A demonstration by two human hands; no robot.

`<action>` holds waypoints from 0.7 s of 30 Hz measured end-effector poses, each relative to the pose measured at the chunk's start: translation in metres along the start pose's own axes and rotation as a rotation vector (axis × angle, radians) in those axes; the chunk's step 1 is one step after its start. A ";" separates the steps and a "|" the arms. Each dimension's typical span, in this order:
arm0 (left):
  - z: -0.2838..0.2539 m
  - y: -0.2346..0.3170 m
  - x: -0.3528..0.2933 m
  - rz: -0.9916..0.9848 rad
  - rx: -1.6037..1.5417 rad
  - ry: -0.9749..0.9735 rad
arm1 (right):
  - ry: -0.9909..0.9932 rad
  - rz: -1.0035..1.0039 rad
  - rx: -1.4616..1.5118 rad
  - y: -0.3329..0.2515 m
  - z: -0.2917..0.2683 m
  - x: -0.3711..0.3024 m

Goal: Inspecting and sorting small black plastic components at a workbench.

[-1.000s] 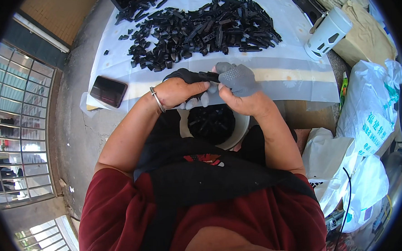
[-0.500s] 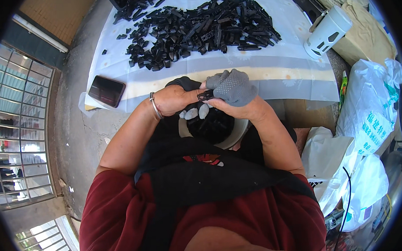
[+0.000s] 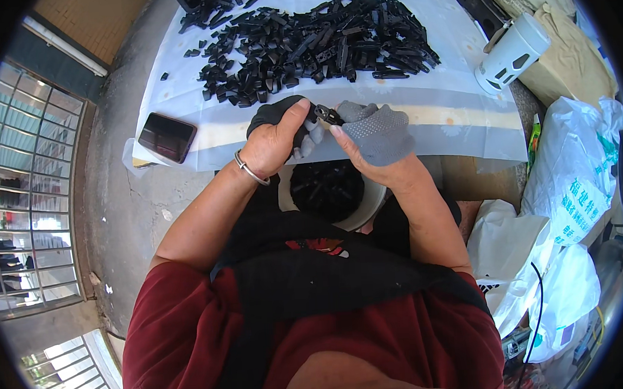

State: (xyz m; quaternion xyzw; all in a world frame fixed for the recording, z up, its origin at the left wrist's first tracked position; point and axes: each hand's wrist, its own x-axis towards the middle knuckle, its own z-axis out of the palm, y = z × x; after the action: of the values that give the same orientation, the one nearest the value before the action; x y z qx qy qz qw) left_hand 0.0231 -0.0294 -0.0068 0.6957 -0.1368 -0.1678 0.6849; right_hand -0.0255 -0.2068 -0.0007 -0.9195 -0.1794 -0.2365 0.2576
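A small black plastic part (image 3: 328,115) with openings in it is gripped between the thumb and fingers of my right hand (image 3: 379,133), which wears a grey dotted glove with the thumb bare. Close against the part's left end is my left hand (image 3: 278,131), in a black and grey glove, its bare thumb pressed over curled fingers. Whatever those fingers may hold is hidden. Below both hands, a pale bucket (image 3: 374,204) stands between my knees with black parts (image 3: 327,190) inside. Beyond my hands, a big heap of black plastic pieces (image 3: 318,46) lies on the table.
The table has a white covering (image 3: 455,109). A dark phone (image 3: 167,137) lies at its left front corner, and a white tumbler (image 3: 513,53) stands on the right. White plastic bags (image 3: 570,160) crowd the right side. A barred window (image 3: 29,188) is at left.
Both hands have risen away from the bucket toward the table and moved slightly apart. The black part has tilted and now shows more clearly in my right hand.
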 end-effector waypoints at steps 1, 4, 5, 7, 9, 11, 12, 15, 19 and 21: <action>0.001 0.000 0.000 0.030 0.023 0.022 | 0.000 0.001 0.000 0.000 -0.001 0.000; 0.002 0.004 0.001 0.077 0.105 0.057 | 0.015 -0.006 -0.004 0.000 -0.002 -0.001; 0.002 0.005 0.000 0.077 0.104 0.056 | 0.021 -0.050 -0.041 0.000 -0.002 -0.002; 0.002 0.010 -0.001 0.087 0.209 0.068 | 0.027 -0.093 -0.079 0.000 0.001 -0.003; 0.000 0.013 -0.002 0.160 0.338 0.068 | 0.078 -0.102 -0.034 0.000 0.004 -0.003; -0.001 0.018 -0.004 0.232 0.467 0.067 | 0.023 -0.063 -0.068 -0.005 -0.001 -0.004; -0.001 0.021 -0.005 0.186 0.428 0.045 | -0.032 -0.022 -0.103 -0.008 -0.004 -0.004; 0.002 0.024 -0.008 0.125 0.423 0.047 | -0.046 -0.006 -0.305 -0.016 -0.007 0.000; 0.001 0.020 -0.006 0.185 0.527 0.075 | -0.025 -0.018 -0.320 -0.015 -0.003 -0.003; 0.005 0.013 -0.005 0.273 0.581 0.087 | 0.012 -0.081 -0.179 -0.007 0.004 -0.003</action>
State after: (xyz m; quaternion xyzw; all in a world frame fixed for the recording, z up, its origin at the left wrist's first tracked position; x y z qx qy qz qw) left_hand 0.0171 -0.0322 0.0063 0.8438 -0.2415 0.0015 0.4792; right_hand -0.0303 -0.1994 -0.0025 -0.9294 -0.1931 -0.2676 0.1655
